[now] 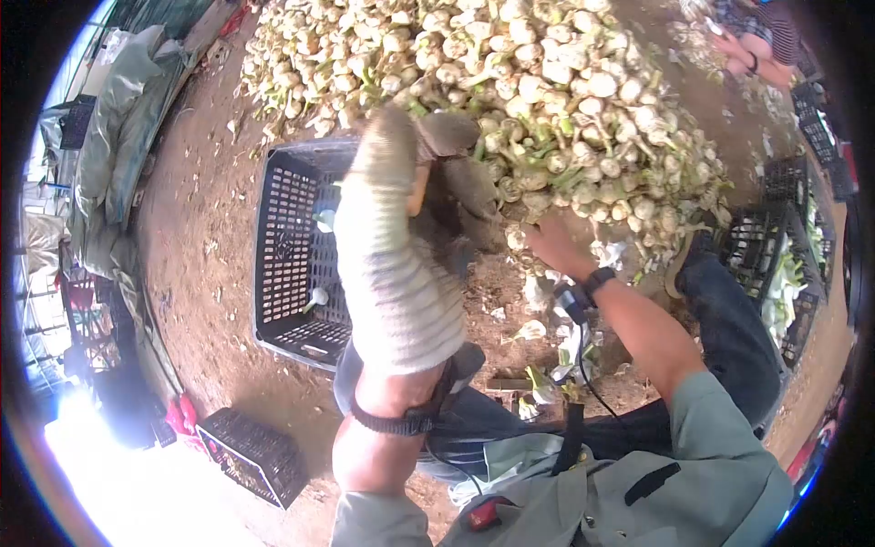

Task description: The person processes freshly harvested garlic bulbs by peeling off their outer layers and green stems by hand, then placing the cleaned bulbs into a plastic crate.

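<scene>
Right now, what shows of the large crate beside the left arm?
The crate looks like black plastic, open-topped, with rows of slots in its walls and base. It stands upright on the dirt floor, near the garlic heap, holding two pale pieces set apart. The sleeved left arm hides its right side; contact there is unclear.

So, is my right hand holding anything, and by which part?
It can't be told: your right hand's fingers are at a garlic bulb's side, but no clear grip shows.
</scene>
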Available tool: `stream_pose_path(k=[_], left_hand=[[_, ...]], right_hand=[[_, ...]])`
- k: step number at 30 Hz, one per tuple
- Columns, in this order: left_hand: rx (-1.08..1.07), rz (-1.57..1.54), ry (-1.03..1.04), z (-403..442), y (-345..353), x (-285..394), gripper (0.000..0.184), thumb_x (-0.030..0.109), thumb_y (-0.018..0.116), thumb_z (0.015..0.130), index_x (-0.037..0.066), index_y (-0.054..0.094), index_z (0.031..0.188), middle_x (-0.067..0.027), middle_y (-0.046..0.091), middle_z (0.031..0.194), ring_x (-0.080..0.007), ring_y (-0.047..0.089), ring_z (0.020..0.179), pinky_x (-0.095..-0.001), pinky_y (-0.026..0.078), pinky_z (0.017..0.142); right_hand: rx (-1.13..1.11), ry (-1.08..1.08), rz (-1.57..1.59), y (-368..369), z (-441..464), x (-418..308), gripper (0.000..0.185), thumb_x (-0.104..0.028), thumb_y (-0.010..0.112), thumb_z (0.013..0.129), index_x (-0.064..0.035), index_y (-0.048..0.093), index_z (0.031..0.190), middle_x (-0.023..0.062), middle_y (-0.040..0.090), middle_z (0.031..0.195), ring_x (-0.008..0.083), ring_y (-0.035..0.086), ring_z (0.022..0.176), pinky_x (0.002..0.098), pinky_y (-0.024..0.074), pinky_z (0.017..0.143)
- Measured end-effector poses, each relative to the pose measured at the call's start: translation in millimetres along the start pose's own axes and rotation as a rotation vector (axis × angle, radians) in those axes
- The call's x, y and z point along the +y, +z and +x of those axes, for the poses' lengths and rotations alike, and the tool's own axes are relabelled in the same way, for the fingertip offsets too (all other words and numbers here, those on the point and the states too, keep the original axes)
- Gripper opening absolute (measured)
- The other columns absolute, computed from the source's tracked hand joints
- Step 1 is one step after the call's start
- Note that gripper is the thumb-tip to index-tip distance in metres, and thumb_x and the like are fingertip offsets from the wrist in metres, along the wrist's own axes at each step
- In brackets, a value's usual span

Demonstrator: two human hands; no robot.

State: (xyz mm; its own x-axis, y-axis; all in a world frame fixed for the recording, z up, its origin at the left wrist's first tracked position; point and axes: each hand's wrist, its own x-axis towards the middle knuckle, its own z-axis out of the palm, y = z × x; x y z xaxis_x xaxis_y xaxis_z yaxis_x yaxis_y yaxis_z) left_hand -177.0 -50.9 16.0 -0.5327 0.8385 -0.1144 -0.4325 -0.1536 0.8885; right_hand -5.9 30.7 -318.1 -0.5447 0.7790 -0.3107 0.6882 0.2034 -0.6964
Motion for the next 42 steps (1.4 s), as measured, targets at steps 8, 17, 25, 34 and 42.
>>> stream_pose_path(k=[8,17,25,34,42], left_hand=[[-0.164,0.086,0.108,-22,59,-69,0.027,0.029,0.060,0.093,0.002,0.061,0.097,-0.0011,0.057,0.071,-0.0068,0.049,0.059,-0.0255,0.044,0.056],[-0.233,-0.003,0.090,-59,159,-103,0.029,0.024,0.056,0.096,-0.002,0.058,0.111,-0.0090,0.064,0.092,-0.0140,0.054,0.081,-0.0291,0.047,0.074],[-0.053,0.146,0.326,-51,175,-108,0.029,0.024,0.058,0.094,-0.002,0.056,0.106,-0.0139,0.061,0.086,-0.0184,0.054,0.077,-0.0333,0.047,0.073],[-0.216,0.114,0.482,-60,158,-85,0.020,0.019,0.053,0.097,0.003,0.055,0.109,-0.0020,0.056,0.093,-0.0091,0.048,0.083,-0.0250,0.043,0.075],[-0.121,0.099,0.562,-61,178,-110,0.028,0.028,0.052,0.099,0.002,0.056,0.109,-0.0009,0.055,0.088,-0.0089,0.048,0.078,-0.0243,0.042,0.067]], right_hand=[[0.366,0.046,0.450,-181,-121,-95,0.040,-0.035,0.061,0.091,-0.0044,0.053,0.067,-0.0007,0.049,0.058,0.0085,0.045,0.051,0.0264,0.0367,0.046],[0.724,-0.031,0.807,-255,-213,-130,0.030,-0.032,0.058,0.095,-0.0039,0.059,0.106,-0.0013,0.053,0.075,0.0055,0.045,0.060,0.0212,0.0327,0.049],[0.637,-0.124,0.703,-265,-212,-137,0.030,-0.019,0.056,0.096,0.0016,0.055,0.118,0.0051,0.060,0.096,0.0101,0.054,0.078,0.0246,0.0433,0.061],[0.571,-0.220,0.849,-247,-189,-155,0.018,-0.018,0.054,0.092,-0.0023,0.060,0.086,-0.0028,0.053,0.067,0.0042,0.042,0.052,0.0245,0.0330,0.044],[0.724,-0.287,0.850,-247,-187,-136,0.013,-0.003,0.054,0.086,-0.0022,0.052,0.073,-0.0032,0.049,0.065,0.0040,0.041,0.055,0.0231,0.0312,0.046]])
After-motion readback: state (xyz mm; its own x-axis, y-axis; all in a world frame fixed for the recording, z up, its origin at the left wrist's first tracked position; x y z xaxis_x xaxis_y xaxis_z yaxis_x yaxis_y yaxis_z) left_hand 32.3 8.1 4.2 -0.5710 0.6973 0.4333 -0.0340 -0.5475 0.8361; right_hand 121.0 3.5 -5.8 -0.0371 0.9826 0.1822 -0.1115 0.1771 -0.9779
